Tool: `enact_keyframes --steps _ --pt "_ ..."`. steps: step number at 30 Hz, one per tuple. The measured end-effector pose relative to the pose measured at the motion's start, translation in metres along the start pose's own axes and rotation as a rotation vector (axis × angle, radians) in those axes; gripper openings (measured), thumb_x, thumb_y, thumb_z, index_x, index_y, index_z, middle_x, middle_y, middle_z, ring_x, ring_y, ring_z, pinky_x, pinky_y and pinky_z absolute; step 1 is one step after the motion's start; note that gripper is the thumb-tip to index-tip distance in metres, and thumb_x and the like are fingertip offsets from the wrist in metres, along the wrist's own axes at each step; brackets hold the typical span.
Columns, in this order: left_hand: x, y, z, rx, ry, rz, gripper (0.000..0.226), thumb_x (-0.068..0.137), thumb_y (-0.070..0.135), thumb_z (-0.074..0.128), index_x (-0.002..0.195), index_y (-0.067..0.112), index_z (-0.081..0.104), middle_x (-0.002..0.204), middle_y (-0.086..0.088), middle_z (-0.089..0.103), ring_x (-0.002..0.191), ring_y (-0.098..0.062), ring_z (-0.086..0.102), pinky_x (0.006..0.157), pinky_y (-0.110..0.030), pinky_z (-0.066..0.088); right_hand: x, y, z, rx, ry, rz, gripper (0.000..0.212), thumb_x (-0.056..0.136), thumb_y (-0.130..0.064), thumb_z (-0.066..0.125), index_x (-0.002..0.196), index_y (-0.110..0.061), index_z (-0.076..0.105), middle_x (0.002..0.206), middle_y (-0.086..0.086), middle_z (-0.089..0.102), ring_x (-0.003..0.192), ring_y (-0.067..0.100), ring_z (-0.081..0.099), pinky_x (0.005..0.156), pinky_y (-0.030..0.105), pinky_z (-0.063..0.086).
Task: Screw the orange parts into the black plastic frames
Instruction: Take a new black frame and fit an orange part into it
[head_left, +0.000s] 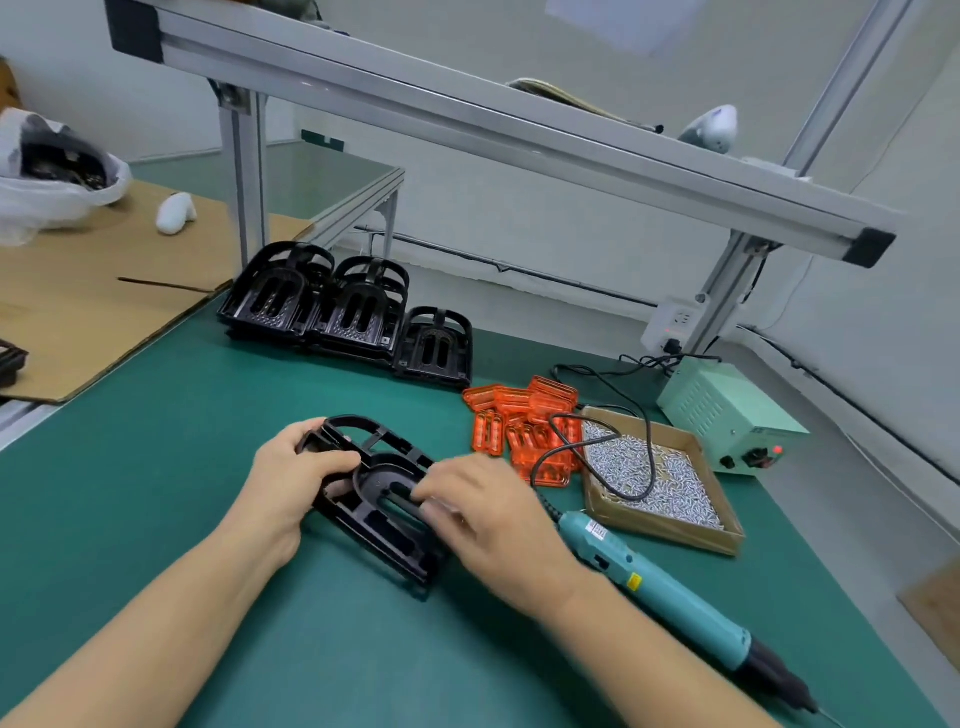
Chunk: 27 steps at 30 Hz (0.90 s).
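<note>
Two hands hold one black frame (376, 493) at lower centre of the head view, its long axis running upper left to lower right. The left hand (298, 480) grips its upper-left end; the right hand (485, 506) has curled fingers (441, 480) on its middle. The orange parts (524, 426) lie up and right, nearer the right hand, and the screwdriver (670, 587) lies just beside it on the green surface (156, 441).

We see open green mat (156, 467) left of our hands and in front of them, up to the stacked black plastic frames (343, 312). To the right the way is crowded: the pile of orange translucent parts (519, 415), the cardboard tray of silver screws (670, 525), a looping black cable (602, 431) and the teal electric screwdriver (670, 592) lying diagonally.
</note>
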<state>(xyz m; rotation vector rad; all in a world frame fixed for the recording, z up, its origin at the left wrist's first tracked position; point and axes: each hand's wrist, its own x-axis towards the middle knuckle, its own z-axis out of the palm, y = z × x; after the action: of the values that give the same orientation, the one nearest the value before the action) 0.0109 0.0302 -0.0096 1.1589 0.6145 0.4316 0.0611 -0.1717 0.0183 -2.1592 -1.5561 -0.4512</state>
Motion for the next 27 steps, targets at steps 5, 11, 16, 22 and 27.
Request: enact_keyframes --steps 5,11,16,22,27 --pt "0.003 -0.003 -0.004 0.136 -0.031 0.053 0.059 0.076 -0.004 0.071 0.130 0.011 0.052 0.114 -0.010 0.065 0.098 -0.028 0.063 0.093 -0.041 0.049 0.032 0.056 -0.029 -0.311 -0.207 0.464 0.032 0.097 -0.012 0.048 0.122 -0.023 0.064 0.124 -0.004 0.063 0.119 0.021 0.048 0.097 0.035 0.030" --pt "-0.003 -0.008 -0.002 0.409 -0.025 0.190 0.062 0.080 0.017 0.073 0.135 0.028 0.047 0.133 -0.004 0.054 0.114 -0.023 0.056 0.096 -0.035 0.042 0.058 0.084 -0.041 -0.455 -0.590 0.660 0.031 0.088 -0.009 0.049 0.107 -0.019 0.071 0.107 0.000 0.069 0.106 0.025 0.058 0.105 0.046 0.028" --pt "-0.010 -0.011 0.000 0.553 -0.007 0.286 0.060 0.082 0.023 0.070 0.137 0.027 0.046 0.136 0.003 0.051 0.125 -0.017 0.044 0.094 -0.030 0.032 0.065 0.092 -0.037 -0.391 -0.668 0.670 0.035 0.089 -0.003 0.051 0.105 -0.025 0.073 0.121 -0.002 0.066 0.115 0.024 0.056 0.104 0.043 0.036" --pt "-0.014 -0.014 -0.003 0.712 0.014 0.305 0.059 0.082 0.027 0.067 0.137 0.024 0.045 0.128 0.002 0.053 0.127 -0.018 0.040 0.094 -0.034 0.035 0.058 0.104 -0.044 -0.177 -0.550 0.686 0.024 0.088 -0.006 0.065 0.107 -0.019 0.073 0.110 -0.001 0.069 0.100 0.016 0.062 0.089 0.029 0.050" --pt "-0.020 -0.010 -0.001 0.861 0.034 0.311 0.058 0.084 0.029 0.065 0.138 0.022 0.044 0.136 -0.002 0.049 0.130 -0.023 0.034 0.104 -0.042 0.031 0.056 0.102 -0.053 0.134 -0.286 0.731 0.015 0.085 -0.013 0.072 0.100 -0.017 0.073 0.088 -0.003 0.067 0.082 0.012 0.060 0.076 0.022 0.043"
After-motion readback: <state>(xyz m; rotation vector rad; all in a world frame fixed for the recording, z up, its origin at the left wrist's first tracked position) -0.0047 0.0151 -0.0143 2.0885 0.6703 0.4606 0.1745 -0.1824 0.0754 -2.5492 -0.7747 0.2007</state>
